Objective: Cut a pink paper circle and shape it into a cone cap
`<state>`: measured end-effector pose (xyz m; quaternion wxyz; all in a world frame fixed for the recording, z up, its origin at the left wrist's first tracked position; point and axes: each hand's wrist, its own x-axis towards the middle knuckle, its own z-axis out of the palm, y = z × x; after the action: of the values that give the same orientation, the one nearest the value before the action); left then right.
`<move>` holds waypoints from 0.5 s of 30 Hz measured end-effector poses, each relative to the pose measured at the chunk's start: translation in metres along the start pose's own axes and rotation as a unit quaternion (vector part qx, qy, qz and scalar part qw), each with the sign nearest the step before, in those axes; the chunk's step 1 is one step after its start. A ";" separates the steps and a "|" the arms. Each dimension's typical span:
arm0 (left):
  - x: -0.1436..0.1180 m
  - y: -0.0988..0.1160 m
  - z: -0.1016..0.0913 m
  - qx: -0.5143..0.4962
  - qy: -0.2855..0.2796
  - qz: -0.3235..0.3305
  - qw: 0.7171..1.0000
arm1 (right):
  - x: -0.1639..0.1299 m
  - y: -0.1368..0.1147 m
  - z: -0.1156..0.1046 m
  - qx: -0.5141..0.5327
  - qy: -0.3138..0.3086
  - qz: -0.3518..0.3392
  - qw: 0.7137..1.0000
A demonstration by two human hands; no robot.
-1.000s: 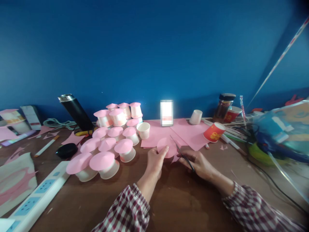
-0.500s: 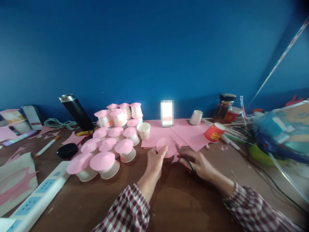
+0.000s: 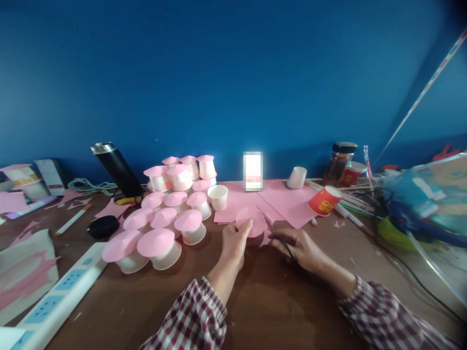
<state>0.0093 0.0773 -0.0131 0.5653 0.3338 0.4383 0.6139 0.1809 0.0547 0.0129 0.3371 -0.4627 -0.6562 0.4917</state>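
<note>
My left hand pinches a round pink paper disc just above the brown table, thumb on its lower left edge. My right hand grips a pair of scissors whose blades point up and left, touching the disc's right edge. A small pink offcut lies under the blades. Pink paper sheets lie flat behind the disc.
Several white paper cups topped with pink paper caps cluster at the left. A white cup, a red cup, a black flask, a white power strip, a jar and straws stand around.
Almost nothing: the disc has turned slightly in my left hand and the view has shifted a little. Both hands stay in place.
</note>
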 end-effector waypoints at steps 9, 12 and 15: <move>0.002 -0.001 -0.001 0.013 0.006 0.009 1.000 | 0.000 0.001 0.000 0.001 -0.002 -0.003 1.000; 0.001 -0.001 -0.002 0.016 0.010 0.009 1.000 | 0.000 0.001 0.001 0.000 -0.004 -0.003 1.000; 0.001 -0.001 -0.001 0.009 0.012 0.010 1.000 | 0.000 -0.001 0.001 -0.002 -0.005 -0.004 1.000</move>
<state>0.0083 0.0779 -0.0142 0.5510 0.3356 0.4474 0.6194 0.1804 0.0540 0.0133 0.3348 -0.4585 -0.6606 0.4913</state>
